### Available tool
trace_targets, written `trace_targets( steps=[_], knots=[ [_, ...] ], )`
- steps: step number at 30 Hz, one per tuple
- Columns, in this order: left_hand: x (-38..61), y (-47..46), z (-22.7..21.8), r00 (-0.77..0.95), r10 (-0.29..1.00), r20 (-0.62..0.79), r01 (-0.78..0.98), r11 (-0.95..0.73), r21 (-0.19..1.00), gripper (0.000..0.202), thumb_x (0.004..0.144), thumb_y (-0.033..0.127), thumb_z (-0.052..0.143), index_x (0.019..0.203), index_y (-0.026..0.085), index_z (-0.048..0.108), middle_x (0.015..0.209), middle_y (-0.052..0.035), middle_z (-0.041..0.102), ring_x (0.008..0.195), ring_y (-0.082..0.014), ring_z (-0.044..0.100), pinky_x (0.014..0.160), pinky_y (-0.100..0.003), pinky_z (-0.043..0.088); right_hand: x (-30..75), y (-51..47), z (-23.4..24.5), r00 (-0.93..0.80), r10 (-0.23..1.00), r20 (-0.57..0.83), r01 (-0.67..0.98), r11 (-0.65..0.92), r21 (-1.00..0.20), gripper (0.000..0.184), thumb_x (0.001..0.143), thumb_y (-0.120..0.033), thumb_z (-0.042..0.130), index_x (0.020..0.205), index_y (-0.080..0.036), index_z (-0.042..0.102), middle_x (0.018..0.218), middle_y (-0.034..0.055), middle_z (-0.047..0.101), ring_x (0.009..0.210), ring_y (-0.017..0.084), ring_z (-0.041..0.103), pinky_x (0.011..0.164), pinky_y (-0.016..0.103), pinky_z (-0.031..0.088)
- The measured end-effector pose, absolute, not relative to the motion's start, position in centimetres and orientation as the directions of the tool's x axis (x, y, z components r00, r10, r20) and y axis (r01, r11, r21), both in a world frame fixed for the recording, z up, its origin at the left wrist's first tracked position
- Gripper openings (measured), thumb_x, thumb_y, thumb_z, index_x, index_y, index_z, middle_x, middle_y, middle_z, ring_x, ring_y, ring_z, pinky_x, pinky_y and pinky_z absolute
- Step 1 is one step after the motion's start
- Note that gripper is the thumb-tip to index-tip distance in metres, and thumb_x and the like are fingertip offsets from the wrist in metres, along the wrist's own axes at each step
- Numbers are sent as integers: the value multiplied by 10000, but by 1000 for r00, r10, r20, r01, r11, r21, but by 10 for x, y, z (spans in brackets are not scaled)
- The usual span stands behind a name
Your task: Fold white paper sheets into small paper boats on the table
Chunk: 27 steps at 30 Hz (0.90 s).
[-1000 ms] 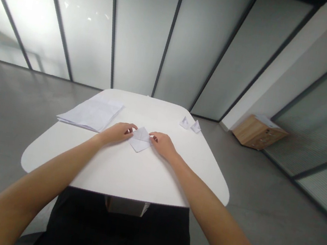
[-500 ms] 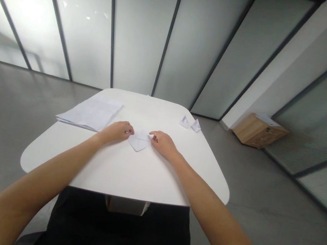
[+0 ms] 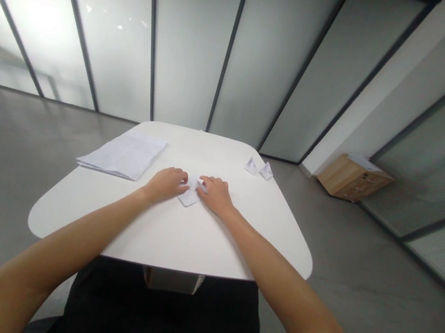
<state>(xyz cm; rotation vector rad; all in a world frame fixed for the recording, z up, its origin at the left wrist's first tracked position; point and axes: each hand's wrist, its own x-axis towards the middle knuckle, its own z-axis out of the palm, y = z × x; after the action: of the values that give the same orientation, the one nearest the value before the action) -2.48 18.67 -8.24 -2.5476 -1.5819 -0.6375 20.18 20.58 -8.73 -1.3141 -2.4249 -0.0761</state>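
Observation:
A small folded piece of white paper lies at the middle of the table, one pointed corner toward me. My left hand pinches its left side between thumb and fingers. On the opposite side, my right hand has its fingers closed on the right edge. Between the two hands the sides of the paper are bent up and inward. Part of the paper is hidden behind my fingers.
The white table has rounded corners. A stack of white paper sheets lies at its left. Two small folded paper shapes stand at the far right. Beyond the table are a frosted glass wall and a wooden cabinet.
Both hands have moved inward, closer together. The paper's left and right sides have come in with them and now bend upward. The stack and the two folded shapes have stayed put.

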Motion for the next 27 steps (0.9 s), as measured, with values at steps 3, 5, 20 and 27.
trace_targets(
  steps=[3, 5, 20, 27],
  knots=[
    [-26, 189, -86, 393, 827, 401, 843, -498, 201, 235, 905, 386, 625, 1072, 226, 667, 1037, -81, 695, 991, -256, 651, 908, -379, 497, 202, 205, -87, -507, 787, 352, 812, 573, -112, 436, 981, -424, 592, 1367, -221, 581, 1244, 127, 697, 1151, 291, 583, 964, 418, 386],
    [-26, 191, -88, 390, 824, 411, 809, -519, 274, 290, 895, 359, 642, 1151, 222, 635, 1075, -83, 689, 1016, -253, 651, 929, -385, 500, 201, 204, -86, -511, 786, 349, 813, 574, -103, 449, 983, -435, 589, 1373, -214, 571, 1229, 136, 700, 1142, 296, 586, 958, 417, 391],
    [-33, 191, -70, 396, 695, 601, 689, -657, 306, 233, 974, 291, 574, 1183, 232, 659, 999, -58, 637, 906, -182, 614, 855, -309, 490, 212, 215, -72, -495, 697, 518, 755, 640, -139, 290, 1008, -452, 568, 1023, -184, 680, 1013, 96, 710, 984, 247, 585, 882, 354, 364],
    [-38, 182, -60, 510, 618, 599, 704, -700, 123, 233, 1000, 224, 487, 1082, 232, 706, 1093, -93, 672, 1039, -215, 619, 937, -347, 478, 216, 205, -63, -615, 593, 520, 676, 736, -40, 225, 997, -217, 523, 1143, -210, 694, 1153, 114, 682, 1128, 286, 505, 998, 423, 318]
  ],
)
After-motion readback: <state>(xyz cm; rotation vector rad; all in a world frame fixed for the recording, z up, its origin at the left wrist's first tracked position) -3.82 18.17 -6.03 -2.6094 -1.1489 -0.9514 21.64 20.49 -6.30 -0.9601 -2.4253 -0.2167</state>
